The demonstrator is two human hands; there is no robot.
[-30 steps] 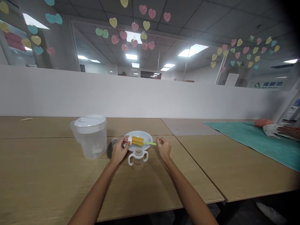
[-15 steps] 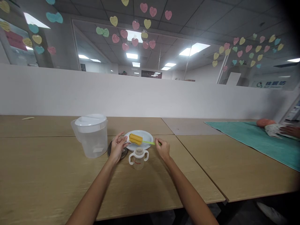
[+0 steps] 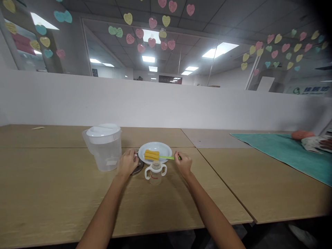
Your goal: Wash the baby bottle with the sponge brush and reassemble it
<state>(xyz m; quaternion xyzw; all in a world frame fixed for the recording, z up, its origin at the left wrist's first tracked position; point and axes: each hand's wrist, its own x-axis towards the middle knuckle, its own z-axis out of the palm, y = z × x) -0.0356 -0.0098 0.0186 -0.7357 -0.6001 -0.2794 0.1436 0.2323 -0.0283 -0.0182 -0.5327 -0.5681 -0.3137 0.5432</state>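
Note:
My right hand [image 3: 183, 162] is wrapped round the green handle of a sponge brush, whose yellow sponge head [image 3: 151, 155] is over the white plate [image 3: 166, 148]. Over the dark round lid or dish [image 3: 140, 167], left of the plate, my left hand [image 3: 128, 162] has its fingers curled down; a small pale thing shows at its fingertips, too small to name. Between the hands, in front of the plate, a clear bottle [image 3: 155, 178] with two white handles stands upright, its top uncovered.
A clear pitcher [image 3: 107, 155] with a white lid stands left of my left hand. A green mat [image 3: 280, 148] lies at the right, with an orange object [image 3: 302, 135] and a person's hand on patterned cloth [image 3: 315, 143]. A white wall runs behind.
My left hand has moved away from the sponge, down and left to the dark round dish. The white piece it held by the sponge is now mostly hidden. The view has shifted slightly.

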